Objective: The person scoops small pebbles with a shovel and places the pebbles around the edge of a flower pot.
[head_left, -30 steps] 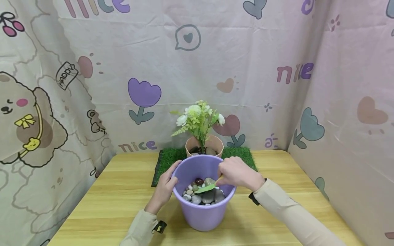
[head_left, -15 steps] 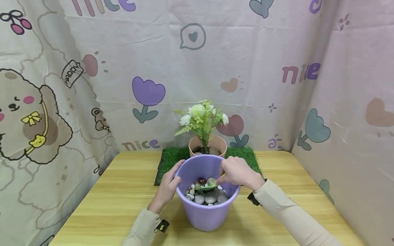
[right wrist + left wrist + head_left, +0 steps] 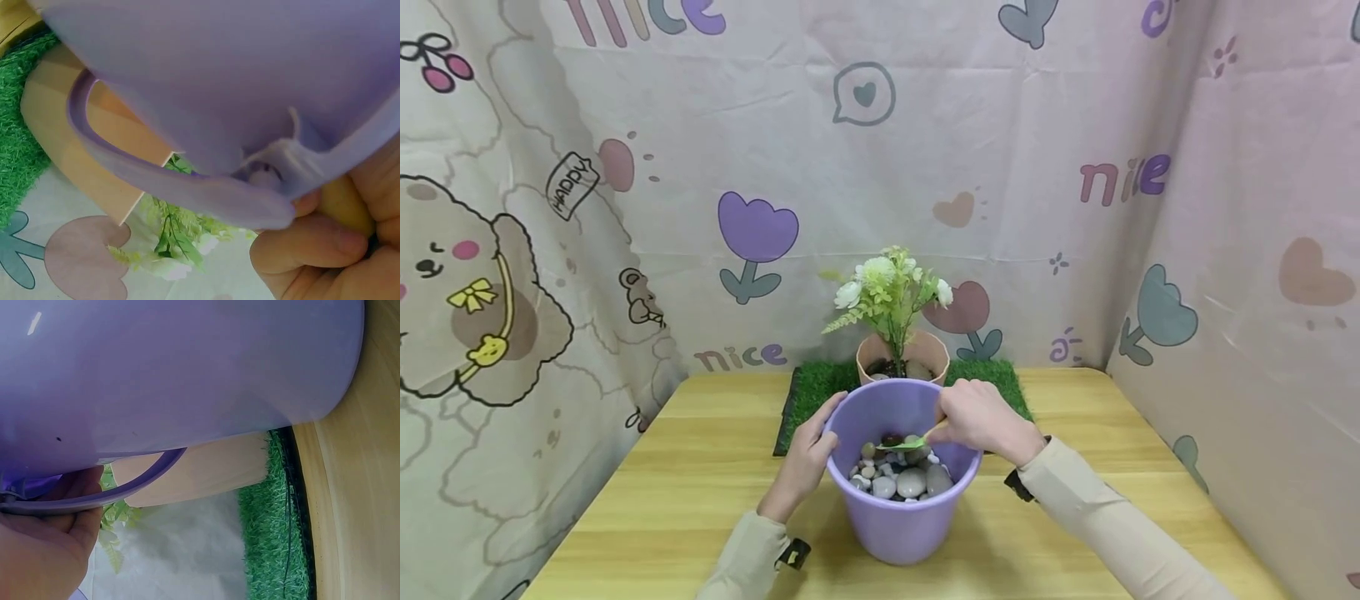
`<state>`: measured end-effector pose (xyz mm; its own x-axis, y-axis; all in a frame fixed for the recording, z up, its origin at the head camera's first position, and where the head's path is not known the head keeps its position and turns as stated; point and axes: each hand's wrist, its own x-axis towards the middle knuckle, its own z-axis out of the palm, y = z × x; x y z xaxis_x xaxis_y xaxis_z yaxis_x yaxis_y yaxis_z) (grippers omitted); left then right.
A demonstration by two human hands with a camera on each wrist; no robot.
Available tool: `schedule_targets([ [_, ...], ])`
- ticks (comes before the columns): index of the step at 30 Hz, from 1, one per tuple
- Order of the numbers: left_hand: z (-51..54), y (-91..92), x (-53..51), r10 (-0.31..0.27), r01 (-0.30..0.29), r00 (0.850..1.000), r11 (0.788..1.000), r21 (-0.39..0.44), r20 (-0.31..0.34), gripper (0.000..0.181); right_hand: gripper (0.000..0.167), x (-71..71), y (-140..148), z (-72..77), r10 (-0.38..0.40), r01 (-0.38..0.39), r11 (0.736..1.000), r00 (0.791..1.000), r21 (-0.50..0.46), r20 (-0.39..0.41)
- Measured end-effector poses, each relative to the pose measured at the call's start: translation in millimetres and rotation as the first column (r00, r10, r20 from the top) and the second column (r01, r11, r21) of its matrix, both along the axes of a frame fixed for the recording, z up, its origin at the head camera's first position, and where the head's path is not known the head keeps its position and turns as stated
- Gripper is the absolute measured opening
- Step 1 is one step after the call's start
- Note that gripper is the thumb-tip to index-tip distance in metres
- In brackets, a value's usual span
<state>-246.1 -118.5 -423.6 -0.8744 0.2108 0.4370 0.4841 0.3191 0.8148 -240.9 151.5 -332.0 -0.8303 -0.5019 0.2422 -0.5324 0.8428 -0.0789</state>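
A purple bucket (image 3: 902,533) stands upright on the table, with grey, white and brown pebbles (image 3: 912,483) inside. My left hand (image 3: 805,454) grips its left rim, thumb over the edge; in the left wrist view, fingers pass behind the bucket's handle (image 3: 150,478). Over the right rim, my right hand (image 3: 981,421) holds a small garden trowel (image 3: 901,447), its green blade low over the pebbles at the back. The trowel's yellow grip (image 3: 342,203) shows between curled fingers in the right wrist view. Whether the blade's underside touches the pebbles, I cannot tell.
Right behind the bucket, a peach flowerpot (image 3: 867,354) with white flowers (image 3: 880,279) stands on an artificial grass mat (image 3: 823,387). The wooden table (image 3: 685,492) reaches back to a printed cloth backdrop (image 3: 1000,125), which also hangs at both sides.
The trowel's blade tipped down among the pebbles, then moved slightly toward the back of the bucket and lies flatter. My left hand keeps its place on the rim. The head view shifted slightly.
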Motion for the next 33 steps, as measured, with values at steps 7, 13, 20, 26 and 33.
schedule_targets([
  [7,0.5,2.1,-1.4,-0.013,0.014,1.000,1.000,0.008,-0.022,0.067,0.020,-2.8,5.7,2.4,-0.013,0.014,0.999,0.999,-0.030,0.051],
  [13,2.2,2.0,-0.5,-0.005,0.005,1.000,1.000,0.006,-0.023,0.067,0.022,-4.2,7.8,-0.4,0.020,-0.014,0.997,0.996,-0.073,0.082],
  [20,-1.4,0.3,0.3,-0.009,0.009,1.000,1.000,0.009,-0.026,0.067,0.021,-4.4,8.1,-7.4,0.091,-0.083,0.991,0.993,-0.109,0.075],
  [26,-1.9,0.2,-0.8,-0.006,0.006,0.999,1.000,0.014,-0.033,0.067,0.020,-4.6,5.8,-8.3,0.127,-0.123,0.990,0.990,-0.063,0.055],
  [33,-1.5,0.7,-0.5,-0.008,0.008,1.000,1.000,0.021,-0.030,0.067,0.018,-3.3,0.5,-9.6,0.100,-0.100,0.995,0.995,0.002,0.003],
])
